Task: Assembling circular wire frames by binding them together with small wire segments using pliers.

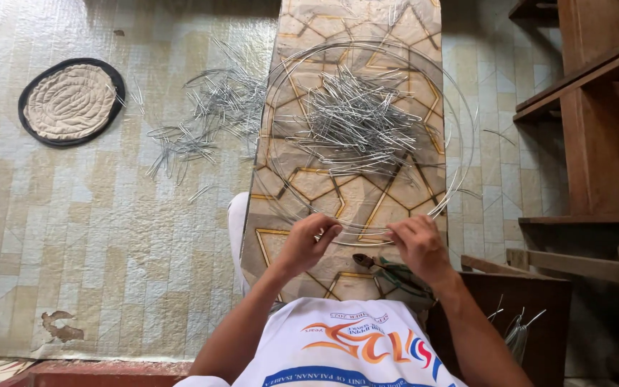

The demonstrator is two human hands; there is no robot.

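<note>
Both hands, left hand (308,242) and right hand (417,244), pinch the springy thin silver wire hoop (460,154) at the patterned board's (302,183) near edge; a slack pinch could let it whip loose.

A patterned board (356,193) lies over the tiled floor (73,229). On the board: a wire hoop (460,93) around a pile of bent wires (356,122), with pliers (388,271) at six o'clock. On the floor, loose wires (209,115) at nine o'clock and a round mat (71,102) beyond them.

Home floor used as a craft workspace: patterned vinyl flooring (94,215), round quilted mat (71,102), wooden shelving (596,107), loose heaps of bent wire pieces (213,115), pliers (388,272).
</note>
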